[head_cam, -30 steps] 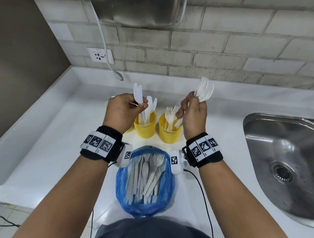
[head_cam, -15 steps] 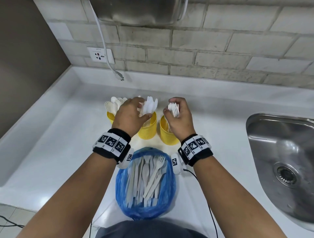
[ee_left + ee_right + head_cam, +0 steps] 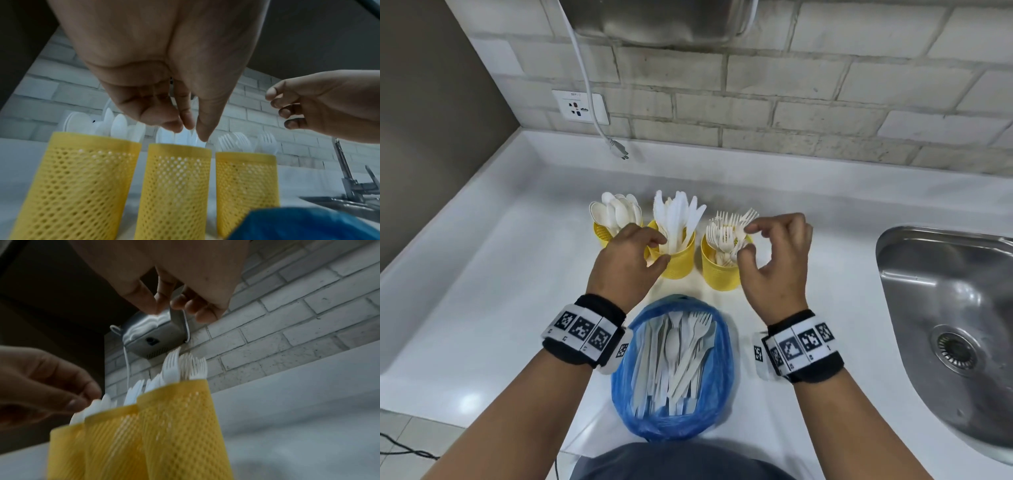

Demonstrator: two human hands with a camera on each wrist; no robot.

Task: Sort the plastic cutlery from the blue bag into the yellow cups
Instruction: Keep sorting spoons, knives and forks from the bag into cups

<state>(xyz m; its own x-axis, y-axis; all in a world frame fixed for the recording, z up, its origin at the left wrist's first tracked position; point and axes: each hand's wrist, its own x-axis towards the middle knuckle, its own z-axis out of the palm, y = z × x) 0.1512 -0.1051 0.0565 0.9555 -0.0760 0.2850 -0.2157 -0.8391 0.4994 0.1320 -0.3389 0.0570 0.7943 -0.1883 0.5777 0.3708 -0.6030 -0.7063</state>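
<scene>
Cutlery (image 3: 674, 356) white, jumbled in crinkled blue bag (image 3: 717, 404)

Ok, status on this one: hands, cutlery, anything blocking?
Left hand empty over the knife cup, right hand empty over the fork cup. Blue bag holds mixed cutlery, unsorted. Nothing blocking.

White counter (image 3: 482, 308) bears three yellow cups (image 3: 677, 260), blue bag (image 3: 717, 377).
</scene>
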